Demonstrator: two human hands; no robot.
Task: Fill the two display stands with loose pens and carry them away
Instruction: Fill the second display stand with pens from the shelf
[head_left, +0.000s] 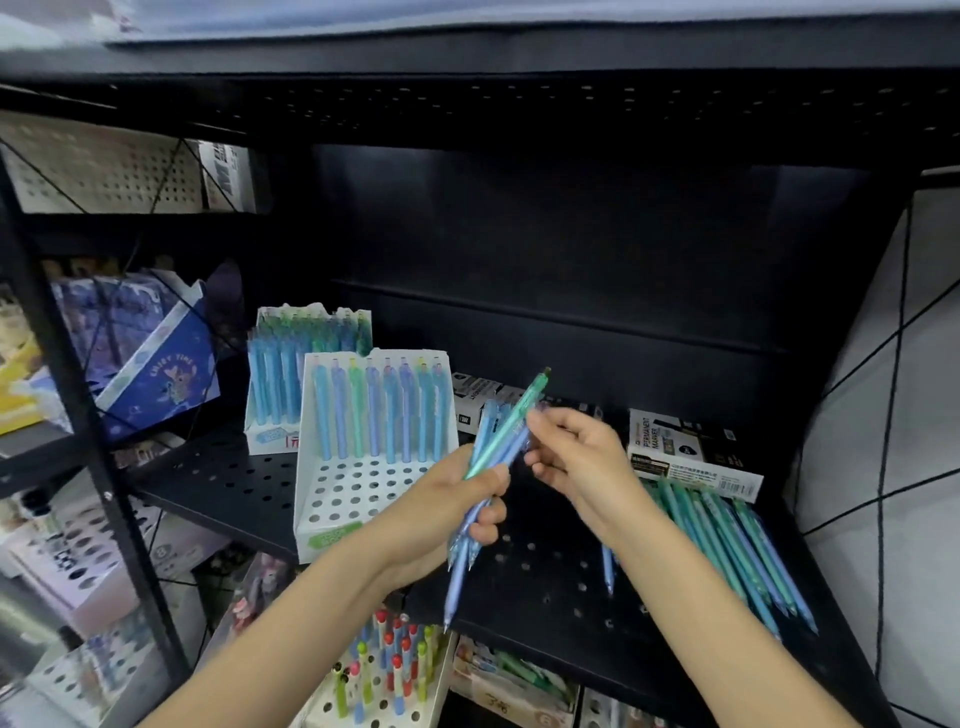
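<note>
We see both forearms reaching up from below. Left hand (457, 499) clenches a bundle of pens (485, 467), slim blue plastic barrels, tips down. Right hand (576, 457) pinches a green pen (511, 421) at the bundle's top. Loose pens (727, 545) lie right on the perforated black metal shelf (545, 571). Front white stand (358, 478) holds one row; rear stand (291, 374) looks full.

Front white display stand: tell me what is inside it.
The front white display stand holds one back row of blue and green pens standing upright. The hole rows in front of them show empty; the left hand covers its lower right corner.
</note>
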